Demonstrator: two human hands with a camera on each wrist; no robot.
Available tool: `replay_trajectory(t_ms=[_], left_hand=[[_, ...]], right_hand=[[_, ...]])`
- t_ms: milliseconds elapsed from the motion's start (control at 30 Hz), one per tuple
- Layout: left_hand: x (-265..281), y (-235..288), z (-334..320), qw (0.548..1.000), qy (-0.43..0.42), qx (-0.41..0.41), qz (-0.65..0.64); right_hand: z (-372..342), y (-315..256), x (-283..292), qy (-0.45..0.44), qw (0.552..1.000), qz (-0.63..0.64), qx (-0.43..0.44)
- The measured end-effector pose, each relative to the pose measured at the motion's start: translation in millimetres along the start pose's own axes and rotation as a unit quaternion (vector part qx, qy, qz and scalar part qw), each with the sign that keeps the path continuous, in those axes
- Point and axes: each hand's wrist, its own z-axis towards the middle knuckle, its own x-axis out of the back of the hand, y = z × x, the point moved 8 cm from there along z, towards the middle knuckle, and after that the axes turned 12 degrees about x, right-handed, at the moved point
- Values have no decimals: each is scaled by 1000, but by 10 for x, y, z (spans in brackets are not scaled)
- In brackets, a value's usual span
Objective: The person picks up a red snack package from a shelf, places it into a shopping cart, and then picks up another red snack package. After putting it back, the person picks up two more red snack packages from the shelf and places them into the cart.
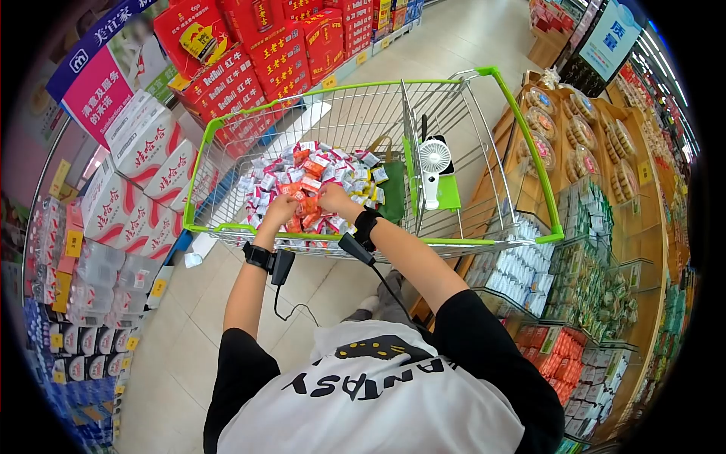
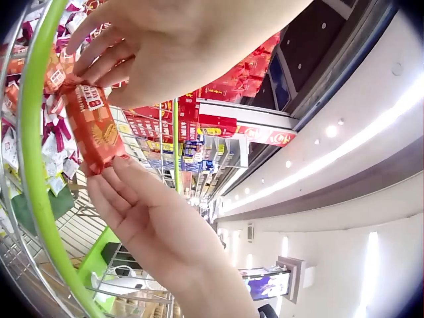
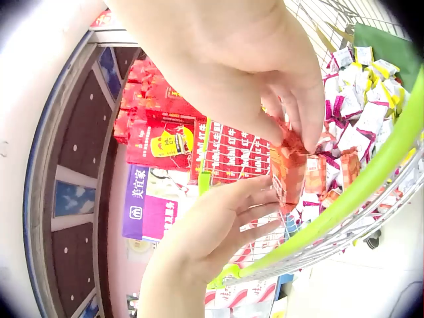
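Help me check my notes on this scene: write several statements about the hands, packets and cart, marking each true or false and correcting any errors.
1. The left hand and right hand hold the same orange-red packet. True.
2. The shopping cart has a blue rim. False: its rim is green.
3. The white fan lies among the loose packets. False: the divider stands between the fan and those packets.
4. A green bag lies in the cart. True.
5. Red cartons are stacked beyond the cart. True.
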Motion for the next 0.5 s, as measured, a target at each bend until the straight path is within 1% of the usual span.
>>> replay_trajectory(t_ms=[67, 100, 133, 167, 200, 233, 267, 300, 333, 400, 433, 467, 500], left_hand=[[294, 257, -170, 988, 73, -67, -115], [340, -69, 233, 979, 164, -67, -100], [448, 37, 173, 979, 164, -68, -100], [675, 72, 63, 954, 206, -74, -203], [851, 84, -71, 918, 245, -78, -303], [896, 96, -106, 918, 243, -79, -304], [978, 82, -159, 909, 266, -79, -310], [1023, 63, -184, 900, 290, -79, -317], [997, 61, -195, 899, 289, -81, -318], [857, 107, -239, 918, 236, -118, -296], [767, 134, -279, 926, 216, -100, -293], [713, 177, -352, 926, 214, -101, -293], [633, 228, -410, 929, 185, -103, -303]], right_hand=[[-106, -399, 207, 71, 990, 104, 62], [-120, -517, 259, 72, 990, 104, 63], [-103, -704, 305, 71, 974, 179, 120], [-116, -879, 360, 69, 949, 253, 175], [-144, -927, 405, 71, 949, 253, 174], [-188, -987, 448, 57, 950, 251, 179], [-240, -1043, 498, 43, 950, 248, 184], [-400, -1143, 560, 13, 965, 227, 133], [-410, -1064, 570, 14, 965, 226, 133], [-335, -586, 508, 23, 990, 132, 49], [-283, -304, 484, 49, 994, 92, 36], [-293, -197, 487, 51, 994, 92, 35], [-316, -134, 452, 0, 999, 21, 44]])
